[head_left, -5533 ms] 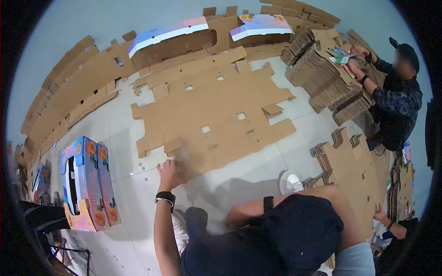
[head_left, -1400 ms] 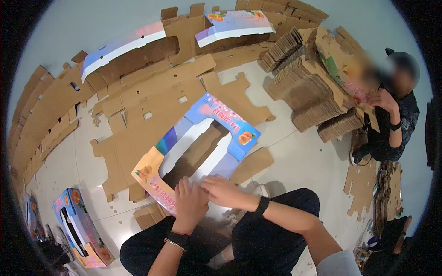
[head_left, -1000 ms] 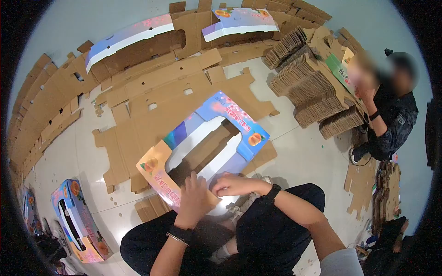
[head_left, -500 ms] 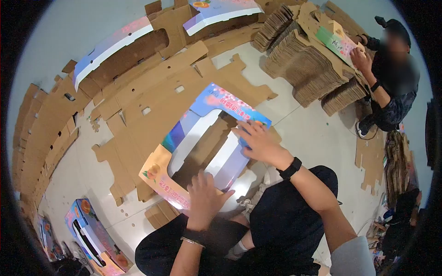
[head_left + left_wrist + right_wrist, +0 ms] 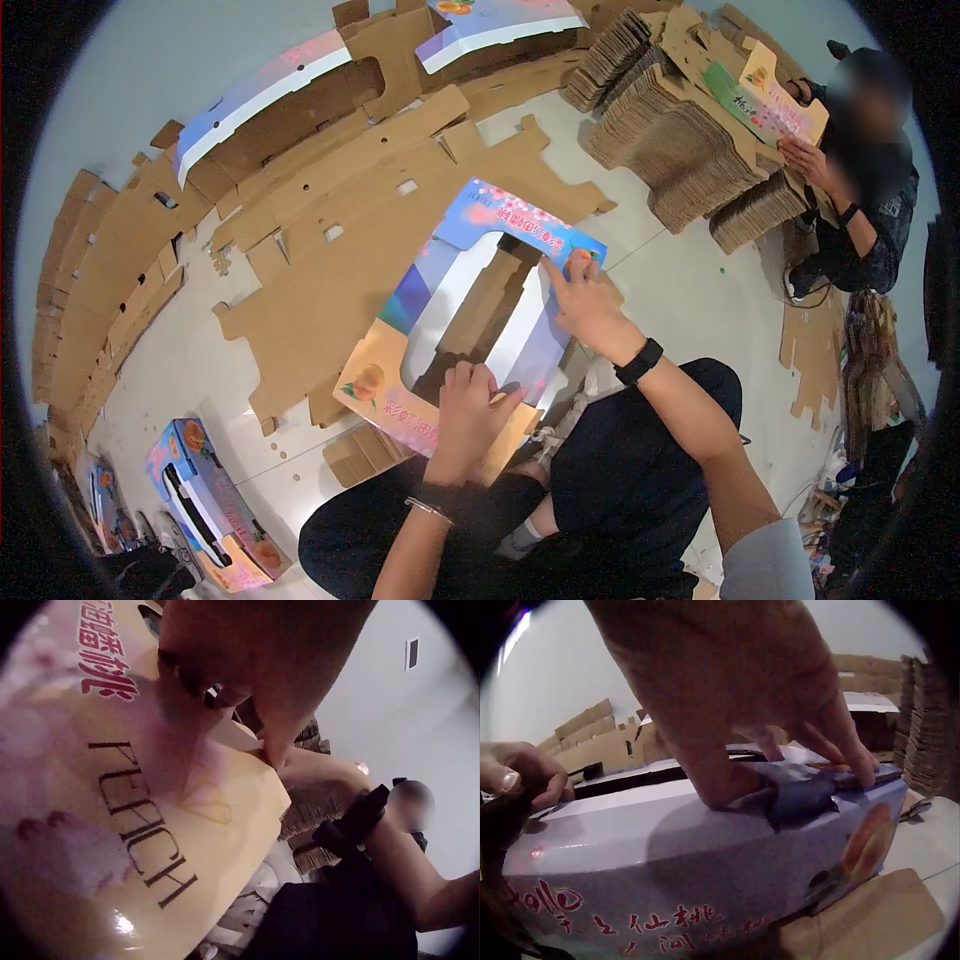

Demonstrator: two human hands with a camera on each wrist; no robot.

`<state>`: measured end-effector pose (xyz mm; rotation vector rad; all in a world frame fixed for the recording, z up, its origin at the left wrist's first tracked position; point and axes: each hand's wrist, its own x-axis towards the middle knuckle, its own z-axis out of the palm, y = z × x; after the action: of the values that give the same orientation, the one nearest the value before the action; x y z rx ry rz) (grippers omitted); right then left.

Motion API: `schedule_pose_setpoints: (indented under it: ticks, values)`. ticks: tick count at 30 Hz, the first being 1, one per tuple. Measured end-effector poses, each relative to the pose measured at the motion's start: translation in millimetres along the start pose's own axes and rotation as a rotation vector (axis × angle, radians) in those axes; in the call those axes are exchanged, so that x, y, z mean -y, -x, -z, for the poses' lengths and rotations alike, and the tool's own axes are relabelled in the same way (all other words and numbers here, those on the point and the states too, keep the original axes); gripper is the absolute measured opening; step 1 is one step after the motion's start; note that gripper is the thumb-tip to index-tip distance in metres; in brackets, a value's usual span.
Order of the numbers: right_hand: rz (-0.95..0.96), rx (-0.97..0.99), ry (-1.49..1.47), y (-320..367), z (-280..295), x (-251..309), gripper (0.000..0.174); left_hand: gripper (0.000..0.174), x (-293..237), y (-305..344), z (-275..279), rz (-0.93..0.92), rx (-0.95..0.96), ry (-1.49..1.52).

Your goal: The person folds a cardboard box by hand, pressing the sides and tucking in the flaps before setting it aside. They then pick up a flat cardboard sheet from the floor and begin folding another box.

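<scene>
Your printed carton point(image 5: 520, 228) lies in front of you at 12 o'clock. Its near end is over your knees and its far end is over the brown cardboard sheets point(image 5: 300, 280) on the floor. Your left hand point(image 5: 468, 405) is at the 6 o'clock end of the carton. Its fingers are curled over the edge of the window cut and hold it. Your right hand point(image 5: 588, 300) is at the 2 o'clock corner, with fingers on the top flap and thumb against the side wall, so it grips the carton there. At 1 o'clock stand stacks of cardboard point(image 5: 690, 160). Just beside them another person point(image 5: 865, 210) holds a printed sheet point(image 5: 765, 95). A finished box point(image 5: 205, 500) lies at 8 o'clock.
</scene>
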<state>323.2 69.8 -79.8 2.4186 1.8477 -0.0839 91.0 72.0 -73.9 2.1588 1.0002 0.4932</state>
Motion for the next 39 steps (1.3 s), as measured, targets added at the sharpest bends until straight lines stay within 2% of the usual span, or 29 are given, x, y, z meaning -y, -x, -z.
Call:
schedule_pose_setpoints:
  ticks: [7,10,12,14,15,17,18,20,21,22,23,24,26,30,33,35,39]
  values:
    - [0.071,-0.021,0.040,-2.1,-5.5,-8.9,0.077,0.037,3.4,3.3,-2.4,-0.064,0.019,0.020]
    - [0.097,-0.041,0.078,-4.2,-5.4,-11.7,0.074,0.040,4.1,5.2,-3.4,-0.057,0.071,0.009]
    - [0.096,-0.081,0.097,-6.1,-4.7,-13.6,0.073,0.043,4.5,8.5,-3.2,-0.055,0.170,0.085]
    - [0.085,-0.109,-0.168,-9.0,0.7,-20.0,0.068,0.043,4.2,11.2,-6.7,-0.098,0.138,0.095]
    - [0.096,-0.111,-0.164,-8.7,1.4,-21.2,0.068,0.042,2.9,12.5,-8.8,-0.141,0.113,0.110]
    - [0.145,-0.290,-0.232,-10.8,1.3,-24.8,0.065,0.042,1.5,14.7,-11.3,-0.139,0.101,0.081]
    - [0.165,-0.291,-0.218,-12.1,-2.3,-26.7,0.065,0.043,2.8,16.4,-14.2,-0.130,0.143,0.042]
    - [0.124,-0.475,-0.236,-13.6,-11.7,-28.6,0.072,0.043,3.1,19.7,-15.5,-0.098,0.146,0.023]
    - [0.153,-0.469,-0.216,-10.3,-9.8,-30.4,0.072,0.046,2.2,20.1,-13.1,-0.076,0.210,0.000]
    - [-0.017,-0.264,-0.239,-8.7,-6.4,-31.5,0.078,0.048,0.9,19.5,-11.5,-0.054,0.274,-0.024]
    - [-0.190,-0.056,-0.251,-10.5,-2.3,-29.6,0.085,0.048,1.1,18.1,-8.8,-0.039,0.251,0.000]
    - [-0.167,-0.055,-0.233,-11.1,-8.5,-34.3,0.085,0.046,1.8,20.6,-8.9,-0.057,0.251,-0.017]
    - [-0.156,0.046,-0.300,-15.2,-21.1,-45.3,0.096,0.044,5.1,25.3,-10.1,-0.068,0.239,-0.029]
    - [-0.174,0.085,-0.278,-18.2,-23.6,-48.0,0.093,0.038,13.2,25.2,-22.0,-0.097,0.220,-0.036]
    - [-0.134,0.071,-0.280,-21.1,-29.4,-57.9,0.098,0.037,7.4,23.8,-15.3,-0.082,0.234,-0.026]
    - [-0.075,0.073,-0.466,-24.7,-26.6,-62.9,0.098,0.037,4.2,22.2,-12.6,-0.056,0.276,-0.030]
    - [-0.138,0.110,-0.556,-27.3,-18.3,-60.5,0.094,0.033,3.5,21.9,-11.8,-0.056,0.244,-0.041]
